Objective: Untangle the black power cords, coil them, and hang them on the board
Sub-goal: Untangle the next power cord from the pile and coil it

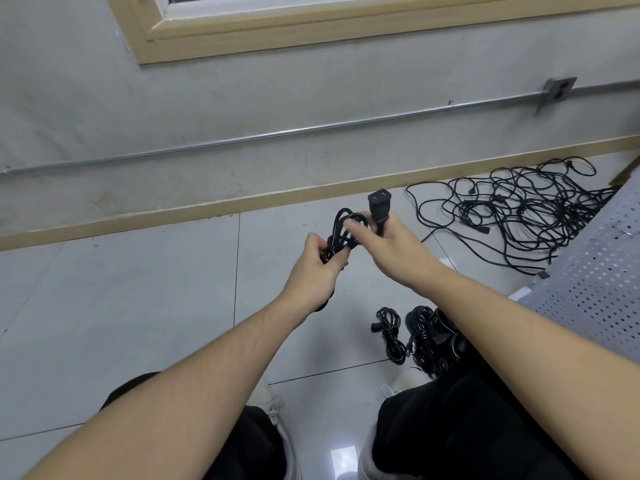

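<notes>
A coiled black power cord [343,230] is held in front of me above the floor. My left hand [317,271] grips the lower part of the coil. My right hand [391,244] holds the cord's free end, and its black connector [378,206] sticks up above the fingers. A tangled heap of black cords [519,213] lies on the floor at the right, near the wall. Coiled cords [391,332] and a bigger bundle [429,337] lie on the floor below my right forearm. A grey perforated board [595,271] stands at the right edge.
The floor is pale glossy tile [138,306], bordered by a tan baseboard [207,209] under a grey wall. A metal conduit [242,140] runs along the wall to an outlet box [557,90]. My knees in black trousers [467,420] fill the bottom.
</notes>
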